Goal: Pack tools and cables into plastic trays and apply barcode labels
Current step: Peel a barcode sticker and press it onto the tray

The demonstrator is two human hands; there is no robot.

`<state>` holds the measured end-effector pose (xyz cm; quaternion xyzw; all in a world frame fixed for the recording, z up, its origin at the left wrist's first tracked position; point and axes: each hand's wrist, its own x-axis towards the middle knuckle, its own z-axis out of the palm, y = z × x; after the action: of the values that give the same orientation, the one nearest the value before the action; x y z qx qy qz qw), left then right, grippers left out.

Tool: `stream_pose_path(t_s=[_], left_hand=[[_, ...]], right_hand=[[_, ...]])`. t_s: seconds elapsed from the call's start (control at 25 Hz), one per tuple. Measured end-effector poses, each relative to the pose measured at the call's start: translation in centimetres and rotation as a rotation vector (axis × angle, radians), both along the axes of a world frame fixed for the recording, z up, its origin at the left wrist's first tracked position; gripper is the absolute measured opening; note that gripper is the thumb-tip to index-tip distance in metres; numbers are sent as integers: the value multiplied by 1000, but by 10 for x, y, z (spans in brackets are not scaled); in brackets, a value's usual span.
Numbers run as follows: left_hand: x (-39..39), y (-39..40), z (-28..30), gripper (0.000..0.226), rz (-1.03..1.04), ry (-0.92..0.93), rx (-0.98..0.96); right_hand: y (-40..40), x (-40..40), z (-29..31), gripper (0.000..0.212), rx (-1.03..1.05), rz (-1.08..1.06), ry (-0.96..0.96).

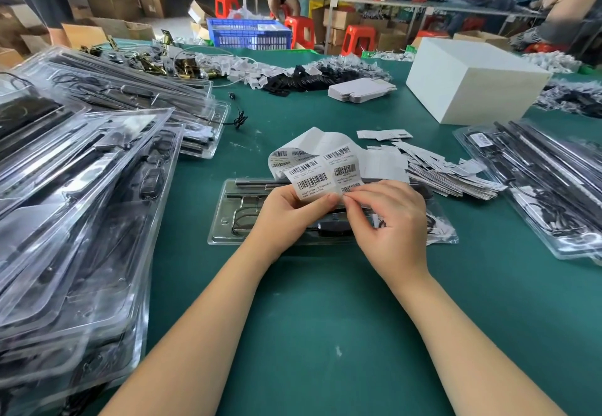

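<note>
A strip of white barcode labels curls up above the middle of the green table. My left hand grips its lower edge from the left. My right hand pinches a label at the strip's lower right corner with thumb and forefinger. Under both hands lies a clear plastic tray holding black rods, a coiled cable and a small black part, partly hidden by my hands.
Tall stacks of filled clear trays crowd the left side. More filled trays lie at the right. A heap of paper cards, a white box and flat cartons sit behind. People work at far tables.
</note>
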<state>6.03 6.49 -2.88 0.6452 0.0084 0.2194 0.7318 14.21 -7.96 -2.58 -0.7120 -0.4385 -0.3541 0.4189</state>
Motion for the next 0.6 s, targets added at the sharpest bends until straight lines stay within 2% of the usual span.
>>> stream_pose_path(t_s=[0.08,0.16,0.24,0.28,0.36,0.48,0.52,0.6], left_hand=[[0,-1,-1,19,25,15,49],[1,-3,0,17,69,57,67],[1,-5,0,16,142,86,76],[1,-6,1,16,193,98,90],[6,-5,3,21,321,170,124],[29,-7,20,28,468,382,59],[41,-9,31,29,446,398,-42],[64,-16,53,38,268,367,-244]], right_hand=[[-1,-1,2,10,47,-35,96],[-4,0,5,10,186,-59,378],[-8,6,10,9,461,-22,723],[-11,12,13,7,620,-23,834],[-23,25,18,9,831,-98,903],[-32,35,22,15,891,-163,873],[-32,35,21,18,886,-175,860],[-32,35,20,15,858,-204,833]])
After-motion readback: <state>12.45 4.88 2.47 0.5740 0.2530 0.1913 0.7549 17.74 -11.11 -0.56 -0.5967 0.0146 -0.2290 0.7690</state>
